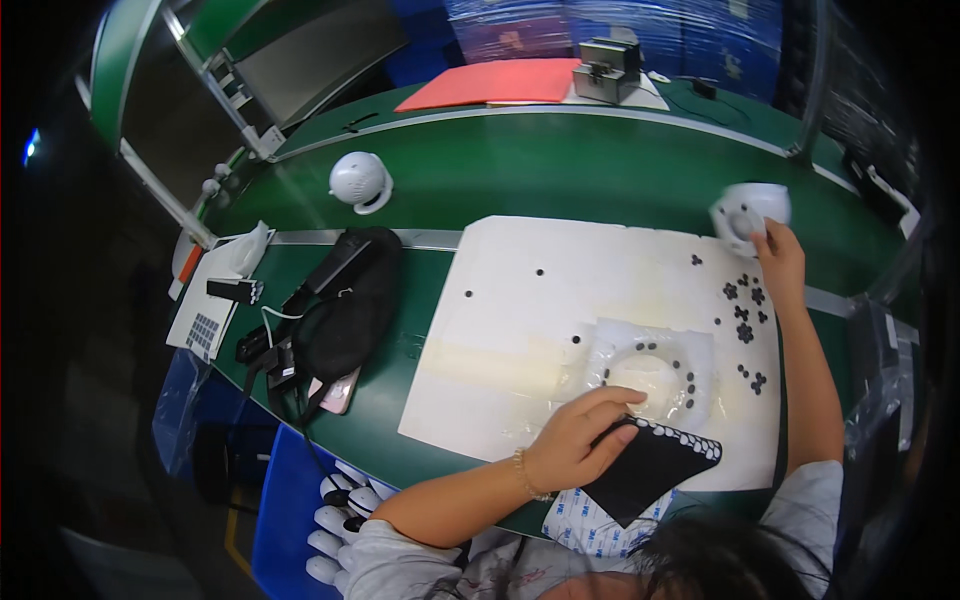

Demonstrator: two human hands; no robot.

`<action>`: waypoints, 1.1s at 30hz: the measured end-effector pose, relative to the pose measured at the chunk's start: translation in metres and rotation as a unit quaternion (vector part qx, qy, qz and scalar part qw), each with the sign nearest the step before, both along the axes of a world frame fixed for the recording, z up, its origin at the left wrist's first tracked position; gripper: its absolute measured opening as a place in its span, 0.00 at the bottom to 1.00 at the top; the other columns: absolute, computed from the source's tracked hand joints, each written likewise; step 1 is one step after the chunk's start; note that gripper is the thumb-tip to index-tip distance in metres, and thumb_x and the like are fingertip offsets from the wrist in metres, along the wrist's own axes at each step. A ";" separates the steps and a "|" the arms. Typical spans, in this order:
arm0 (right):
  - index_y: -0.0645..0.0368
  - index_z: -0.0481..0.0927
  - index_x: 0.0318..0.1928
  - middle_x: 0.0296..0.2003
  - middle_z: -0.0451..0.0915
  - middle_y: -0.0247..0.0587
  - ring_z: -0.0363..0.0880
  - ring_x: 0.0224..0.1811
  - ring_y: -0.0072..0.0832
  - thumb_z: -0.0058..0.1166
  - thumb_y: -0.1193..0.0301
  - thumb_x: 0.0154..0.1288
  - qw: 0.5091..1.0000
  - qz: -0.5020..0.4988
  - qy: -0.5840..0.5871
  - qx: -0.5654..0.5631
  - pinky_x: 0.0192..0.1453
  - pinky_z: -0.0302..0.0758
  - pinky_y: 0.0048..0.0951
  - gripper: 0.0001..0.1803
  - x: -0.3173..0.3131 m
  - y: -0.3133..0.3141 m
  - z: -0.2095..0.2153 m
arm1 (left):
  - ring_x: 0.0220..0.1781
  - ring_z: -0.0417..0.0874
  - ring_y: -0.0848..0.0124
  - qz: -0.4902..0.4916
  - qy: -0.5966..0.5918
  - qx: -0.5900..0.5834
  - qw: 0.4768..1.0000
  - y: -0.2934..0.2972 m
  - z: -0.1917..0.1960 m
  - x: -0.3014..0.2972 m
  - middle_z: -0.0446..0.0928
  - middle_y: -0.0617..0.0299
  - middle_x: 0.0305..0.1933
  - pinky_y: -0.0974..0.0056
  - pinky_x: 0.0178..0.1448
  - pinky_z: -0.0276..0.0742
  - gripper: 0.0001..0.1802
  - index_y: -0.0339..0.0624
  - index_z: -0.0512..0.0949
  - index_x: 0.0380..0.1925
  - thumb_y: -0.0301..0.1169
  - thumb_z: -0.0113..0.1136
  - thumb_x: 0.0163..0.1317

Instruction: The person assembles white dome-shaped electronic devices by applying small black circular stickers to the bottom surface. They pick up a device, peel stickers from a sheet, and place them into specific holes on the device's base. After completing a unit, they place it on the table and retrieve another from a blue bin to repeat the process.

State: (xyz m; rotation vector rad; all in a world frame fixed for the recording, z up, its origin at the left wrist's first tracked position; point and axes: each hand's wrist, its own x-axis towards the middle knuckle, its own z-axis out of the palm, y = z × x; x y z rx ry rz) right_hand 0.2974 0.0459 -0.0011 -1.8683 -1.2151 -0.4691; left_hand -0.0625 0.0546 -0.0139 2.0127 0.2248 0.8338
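Observation:
My left hand (580, 437) rests on a black sheet (655, 468) dotted with white pads at the near edge of a white mat (520, 300), fingers pinching its edge. Just beyond it lies a clear plastic piece (650, 375) with a ring of small black dots. My right hand (782, 258) reaches far right and touches a white round device (748, 212), blurred, at the mat's far corner. Small black flower-shaped pieces (745, 315) lie scattered near that hand.
A second white round device (360, 182) sits on the green table (560, 165). A black bag (345, 310) with a phone lies left of the mat. A red sheet (495, 82) and a grey metal box (608, 68) stand at the back. A blue bin (290, 500) holds white parts.

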 end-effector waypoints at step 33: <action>0.49 0.73 0.49 0.54 0.68 0.37 0.60 0.59 0.33 0.36 0.51 0.62 0.935 0.295 -0.023 -0.193 0.59 0.54 0.43 0.23 -0.381 0.399 -0.068 | 0.34 0.76 0.73 0.247 0.079 -0.120 0.958 0.098 -0.033 -0.203 0.76 0.57 0.32 0.70 0.40 0.70 0.08 0.34 0.75 0.33 0.26 0.59 0.53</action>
